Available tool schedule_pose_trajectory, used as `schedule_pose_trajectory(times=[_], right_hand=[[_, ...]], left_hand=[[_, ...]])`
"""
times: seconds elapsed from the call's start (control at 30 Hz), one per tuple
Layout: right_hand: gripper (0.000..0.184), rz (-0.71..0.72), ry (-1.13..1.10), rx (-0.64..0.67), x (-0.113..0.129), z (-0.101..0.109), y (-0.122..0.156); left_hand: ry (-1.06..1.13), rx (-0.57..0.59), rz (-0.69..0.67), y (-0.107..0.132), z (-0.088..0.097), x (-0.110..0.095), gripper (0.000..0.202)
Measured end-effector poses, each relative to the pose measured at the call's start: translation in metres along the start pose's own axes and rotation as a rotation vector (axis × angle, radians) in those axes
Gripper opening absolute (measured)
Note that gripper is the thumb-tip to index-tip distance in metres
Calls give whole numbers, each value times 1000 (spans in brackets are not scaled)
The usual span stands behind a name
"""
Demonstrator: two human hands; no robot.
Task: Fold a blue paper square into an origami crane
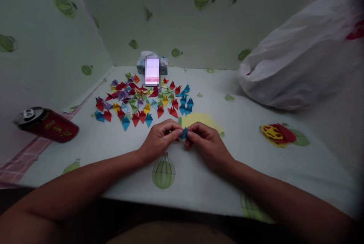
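Observation:
A small piece of folded blue paper (184,133) is pinched between my two hands, above the front middle of the table. My left hand (163,134) grips its left side with thumb and forefinger. On the other side, my right hand (206,141) holds it the same way, with the remaining fingers curled under. Just behind the hands lies a flat sheet of yellow paper (200,121), partly covered by them. Beyond and to the left spreads a heap of small folded paper pieces (139,117) in red, blue, yellow, green and purple.
A phone with a lit, blurred screen (152,70) leans against a tissue box (164,65) at the back. At the left lies a tilted red can (48,124). A white plastic bag (287,58) stands back right, with yellow and red cut-out pieces (274,134) in front.

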State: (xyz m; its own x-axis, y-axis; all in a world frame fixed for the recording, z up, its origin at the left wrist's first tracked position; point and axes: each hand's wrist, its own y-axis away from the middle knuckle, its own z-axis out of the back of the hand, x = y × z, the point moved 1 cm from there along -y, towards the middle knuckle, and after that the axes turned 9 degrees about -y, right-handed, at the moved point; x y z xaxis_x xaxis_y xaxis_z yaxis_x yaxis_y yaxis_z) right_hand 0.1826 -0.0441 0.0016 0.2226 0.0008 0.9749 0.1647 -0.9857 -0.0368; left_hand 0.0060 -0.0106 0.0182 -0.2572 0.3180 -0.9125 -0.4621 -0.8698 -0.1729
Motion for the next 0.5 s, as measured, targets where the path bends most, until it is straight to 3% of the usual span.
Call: schedule_pose_trajectory(times=[0.1,0.3,0.5], right_hand=[[17,-27,-39,17,-1,0,-1],[17,-91,-143,64,-7,2,-2],[15,-112,-228,103,-10,1,-2]], left_hand=[[-24,-14,-21,0,0,2,12],[126,40,88,1,-3,6,13],[204,-5,45,-1,-5,8,15]])
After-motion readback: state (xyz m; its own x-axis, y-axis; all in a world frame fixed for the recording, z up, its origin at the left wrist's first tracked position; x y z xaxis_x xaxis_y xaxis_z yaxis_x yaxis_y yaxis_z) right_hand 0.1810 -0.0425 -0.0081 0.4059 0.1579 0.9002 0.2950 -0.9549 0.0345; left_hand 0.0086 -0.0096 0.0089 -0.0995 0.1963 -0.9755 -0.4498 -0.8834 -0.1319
